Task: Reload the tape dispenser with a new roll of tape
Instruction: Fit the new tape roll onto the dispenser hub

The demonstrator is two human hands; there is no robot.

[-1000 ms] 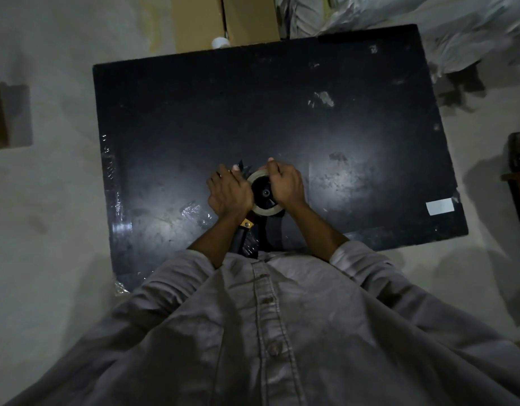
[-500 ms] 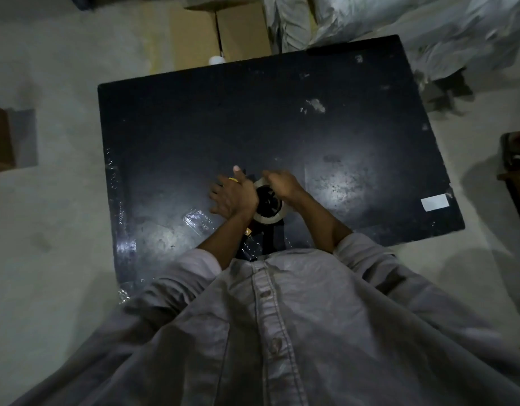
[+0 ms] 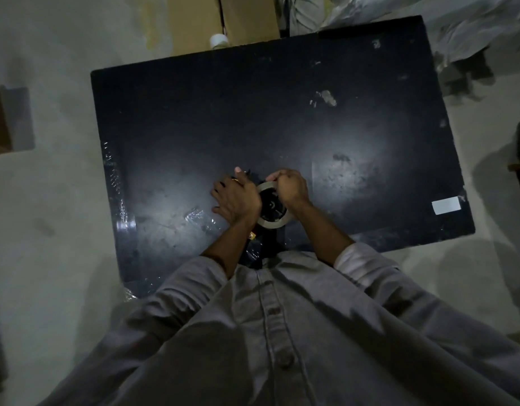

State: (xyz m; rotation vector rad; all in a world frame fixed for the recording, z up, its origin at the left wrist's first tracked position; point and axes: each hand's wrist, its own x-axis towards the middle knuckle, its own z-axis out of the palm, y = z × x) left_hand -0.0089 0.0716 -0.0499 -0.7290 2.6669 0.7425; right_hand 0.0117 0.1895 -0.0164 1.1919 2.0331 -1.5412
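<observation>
A black tape dispenser (image 3: 269, 208) lies on the black table (image 3: 252, 118) near its front edge, its handle pointing toward me. A pale roll of tape (image 3: 274, 224) sits around the dispenser's dark hub. My left hand (image 3: 236, 200) presses down on the dispenser's left side, fingers spread over its front end. My right hand (image 3: 291, 187) is closed on the roll's upper right edge, fingertips pinched at the rim. Most of the dispenser's front is hidden under my hands.
Crumpled clear film (image 3: 198, 218) lies left of my left hand. A white label (image 3: 446, 205) sticks near the table's right edge. Cardboard boxes (image 3: 223, 19) and a white cap (image 3: 219, 41) stand behind the table, plastic sheeting (image 3: 457, 24) at the back right.
My right hand has shifted up to the top right rim of the roll and closed tighter. My left hand stays pressed on the dispenser. The view has swayed a little.
</observation>
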